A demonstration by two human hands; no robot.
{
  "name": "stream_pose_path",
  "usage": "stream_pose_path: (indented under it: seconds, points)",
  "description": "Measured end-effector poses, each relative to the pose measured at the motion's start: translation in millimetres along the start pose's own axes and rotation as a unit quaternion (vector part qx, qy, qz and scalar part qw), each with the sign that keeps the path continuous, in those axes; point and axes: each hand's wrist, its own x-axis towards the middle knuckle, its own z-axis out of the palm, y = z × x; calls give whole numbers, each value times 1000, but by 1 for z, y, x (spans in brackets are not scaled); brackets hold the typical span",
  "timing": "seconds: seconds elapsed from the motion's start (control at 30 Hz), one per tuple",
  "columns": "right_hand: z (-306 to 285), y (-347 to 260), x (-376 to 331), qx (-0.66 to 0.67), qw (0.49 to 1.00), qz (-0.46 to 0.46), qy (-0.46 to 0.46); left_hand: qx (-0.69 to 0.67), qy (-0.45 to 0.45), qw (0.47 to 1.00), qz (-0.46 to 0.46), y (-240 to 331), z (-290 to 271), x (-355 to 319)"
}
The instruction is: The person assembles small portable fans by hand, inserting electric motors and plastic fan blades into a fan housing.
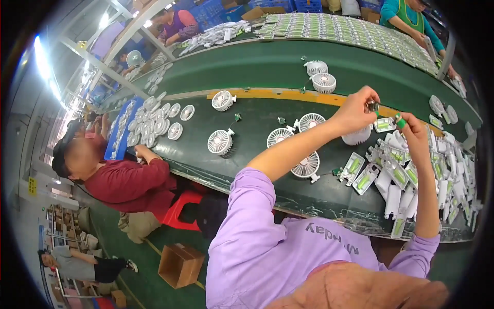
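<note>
My left hand (pixel 358 112) is raised over the bench, its fingers pinched on a small dark part (pixel 371 106) that looks like a circuit board. A white round fan head (pixel 356 136) sits just below that hand, partly hidden by it. To its right, my right hand (pixel 415 135) is closed at the end of a white handle shell (pixel 384 124) with a green battery in it. Something green shows at the fingertips of both hands. More handle shells (pixel 396 172) lie heaped under and around my right forearm.
Several fan heads (pixel 220 141) with small wired boards stand on the green bench (pixel 247 170). An orange strip (pixel 288 94) borders the conveyor (pixel 247 64). A co-worker in a red top (pixel 128 180) sits at left beside a blue tray (pixel 123 129). Rows of handles (pixel 339 36) lie beyond.
</note>
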Motion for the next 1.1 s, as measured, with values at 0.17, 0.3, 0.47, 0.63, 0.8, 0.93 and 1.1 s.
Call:
stream_pose_path:
  seconds: [0.17, 0.3, 0.47, 0.63, 0.8, 0.93, 1.1]
  points:
    - [9, -5, 7, -56, 998, -35, -25, -22, -11, 1000, 10, -4, 0, -2]
    - [12, 1, 16, -47, 992, -114, -21, -145, -11, 988, -43, -15, 9, 2]
    - [6, 1, 36, -20, 999, -4, -39, -205, -4, 969, -135, -30, 17, 12]
    - [5, 15, 39, 48, 997, 17, -63, -282, 7, 946, -160, -46, 19, 12]
    - [-4, 2, 30, -27, 998, 20, -54, -257, -29, 952, -161, -36, 28, 11]
    - [-12, 3, 27, 1, 996, 50, -70, -275, -37, 951, -132, -29, 29, 10]
    - [-20, 1, 22, -24, 996, 30, -77, -258, -68, 955, -129, -25, 29, 8]
